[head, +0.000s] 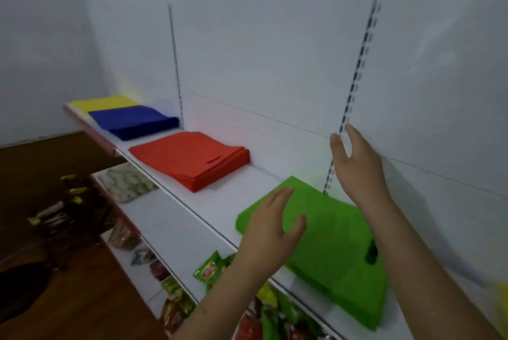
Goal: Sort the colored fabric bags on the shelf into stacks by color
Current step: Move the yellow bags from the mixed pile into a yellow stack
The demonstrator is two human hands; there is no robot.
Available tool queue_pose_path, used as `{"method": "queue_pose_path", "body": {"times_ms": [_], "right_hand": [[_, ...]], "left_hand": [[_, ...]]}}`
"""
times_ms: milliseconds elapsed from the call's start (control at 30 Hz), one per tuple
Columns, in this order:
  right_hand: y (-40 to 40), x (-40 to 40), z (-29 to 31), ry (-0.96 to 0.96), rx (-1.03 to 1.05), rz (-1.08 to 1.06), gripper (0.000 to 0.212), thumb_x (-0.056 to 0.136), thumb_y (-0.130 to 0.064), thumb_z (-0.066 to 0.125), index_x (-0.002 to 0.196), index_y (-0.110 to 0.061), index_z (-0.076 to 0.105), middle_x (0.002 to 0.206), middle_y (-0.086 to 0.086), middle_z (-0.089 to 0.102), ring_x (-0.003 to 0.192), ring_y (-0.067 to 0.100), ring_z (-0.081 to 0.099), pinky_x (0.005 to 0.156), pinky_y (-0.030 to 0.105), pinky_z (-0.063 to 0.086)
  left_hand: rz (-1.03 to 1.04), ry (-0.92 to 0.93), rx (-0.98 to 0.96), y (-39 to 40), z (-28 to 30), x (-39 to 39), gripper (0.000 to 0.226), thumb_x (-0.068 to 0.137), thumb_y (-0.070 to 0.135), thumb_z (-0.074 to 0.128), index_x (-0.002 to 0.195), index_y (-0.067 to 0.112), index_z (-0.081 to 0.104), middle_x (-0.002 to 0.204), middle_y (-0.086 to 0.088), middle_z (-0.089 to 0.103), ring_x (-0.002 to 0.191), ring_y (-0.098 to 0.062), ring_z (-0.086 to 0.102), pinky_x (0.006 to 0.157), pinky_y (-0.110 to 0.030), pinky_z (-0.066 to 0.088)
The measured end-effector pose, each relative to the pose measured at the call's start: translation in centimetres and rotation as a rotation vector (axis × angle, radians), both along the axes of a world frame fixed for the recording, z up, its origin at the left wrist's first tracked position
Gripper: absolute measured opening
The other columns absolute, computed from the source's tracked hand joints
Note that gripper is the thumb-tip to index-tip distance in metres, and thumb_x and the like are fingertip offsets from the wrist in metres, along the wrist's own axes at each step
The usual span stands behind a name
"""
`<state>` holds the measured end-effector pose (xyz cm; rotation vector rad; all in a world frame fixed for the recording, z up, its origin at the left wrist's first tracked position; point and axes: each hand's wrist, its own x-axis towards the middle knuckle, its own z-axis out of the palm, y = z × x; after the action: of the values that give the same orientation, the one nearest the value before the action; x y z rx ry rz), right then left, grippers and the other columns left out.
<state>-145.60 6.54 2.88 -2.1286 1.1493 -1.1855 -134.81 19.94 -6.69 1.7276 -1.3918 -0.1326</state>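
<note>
Four stacks of fabric bags lie along the white shelf (220, 202): yellow (101, 103) at the far left end, then blue (132, 121), red (189, 159), and green (330, 240) nearest me. My left hand (270, 225) hovers open over the green stack's left edge, fingers spread, holding nothing. My right hand (357, 164) is raised above the green stack's back edge, close to the wall, palm turned inward and fingers apart, empty. A yellow patch (501, 301) shows at the right border; what it is cannot be told.
A slotted metal upright (354, 87) runs up the white back panel just behind my right hand; another (176, 65) stands behind the blue stack. Lower shelves hold snack packets (211, 268). A dark brown floor (55, 271) lies to the left.
</note>
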Motion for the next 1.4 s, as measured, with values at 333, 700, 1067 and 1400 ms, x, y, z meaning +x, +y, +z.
{"method": "queue_pose_path", "body": {"times_ms": [333,700,1067,1400], "right_hand": [[5.0,29.8,1.3,0.03,-0.004,0.221,0.062,0.102,-0.048,0.038,0.155,-0.016,0.027,0.16,0.005,0.028,0.148,0.021,0.024,0.12,0.037,0.019],[6.5,57.1,-1.1,0.084,-0.021,0.367,0.064,0.103,-0.048,0.036,0.156,-0.014,0.023,0.162,0.006,0.024,0.148,0.023,0.022,0.119,0.041,0.021],[1.3,90.0,-2.8,0.06,0.091,0.433,0.068,0.103,-0.049,0.034,0.155,-0.008,0.02,0.162,0.013,0.02,0.148,0.03,0.02,0.117,0.047,0.025],[-3.1,112.5,-7.7,0.099,0.201,0.327,0.067,0.104,-0.045,0.035,0.155,-0.006,0.02,0.162,0.013,0.02,0.149,0.028,0.02,0.117,0.041,0.022]], "left_hand": [[0.266,0.067,0.014,9.9,1.3,26.3,0.059,0.098,0.055,0.045,0.152,0.039,0.028,0.159,0.02,0.026,0.146,0.001,0.019,0.116,-0.021,0.019],[0.452,0.138,0.04,13.8,-0.8,50.0,0.058,0.097,0.054,0.047,0.151,0.041,0.029,0.155,0.02,0.032,0.14,0.003,0.028,0.112,-0.026,0.029],[0.547,0.054,0.154,10.3,-0.5,79.4,0.061,0.098,0.056,0.044,0.153,0.035,0.03,0.157,0.015,0.032,0.145,-0.005,0.027,0.116,-0.035,0.034],[0.462,0.074,0.109,6.8,-1.5,102.5,0.052,0.1,0.048,0.046,0.149,0.035,0.035,0.145,0.023,0.038,0.125,0.007,0.037,0.088,0.002,0.032]]}}
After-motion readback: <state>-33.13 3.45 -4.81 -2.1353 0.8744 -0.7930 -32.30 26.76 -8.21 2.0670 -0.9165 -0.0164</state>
